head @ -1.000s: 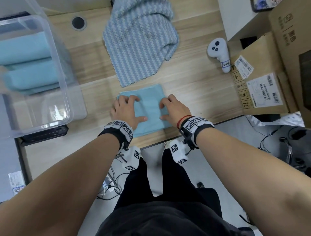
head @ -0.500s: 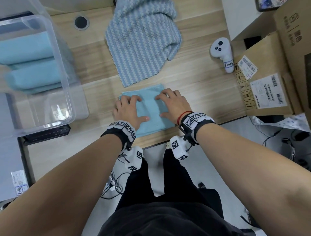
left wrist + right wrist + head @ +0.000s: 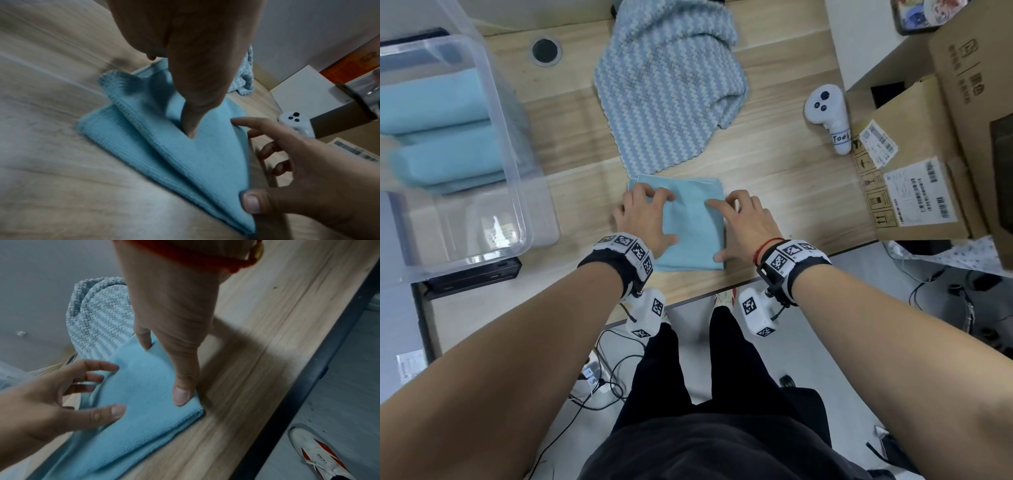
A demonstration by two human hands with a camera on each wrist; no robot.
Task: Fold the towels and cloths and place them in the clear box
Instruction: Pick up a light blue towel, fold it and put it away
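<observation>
A folded light-blue cloth (image 3: 691, 222) lies near the wooden table's front edge. My left hand (image 3: 654, 219) rests on its left half with fingers spread toward the far-left corner and its thumb (image 3: 191, 128) pressing the top layer. My right hand (image 3: 717, 230) sits at the right edge, thumb (image 3: 180, 394) on the near-right corner and index finger on top; its other fingers lie off the edge. A blue-and-white striped towel (image 3: 671, 92) lies unfolded behind the cloth. The clear box (image 3: 517, 192) stands at the left and holds folded blue towels (image 3: 438, 137).
A white controller (image 3: 828, 116) lies at the right, beside cardboard boxes (image 3: 914, 164). A round cable hole (image 3: 546, 50) is at the back left. The table's dark front edge (image 3: 304, 386) runs just behind my wrists, with cables and my shoes below.
My right hand has slid from the top of the cloth out to its right edge. My left hand has reached a little farther toward the far-left corner. The cloth stays in place.
</observation>
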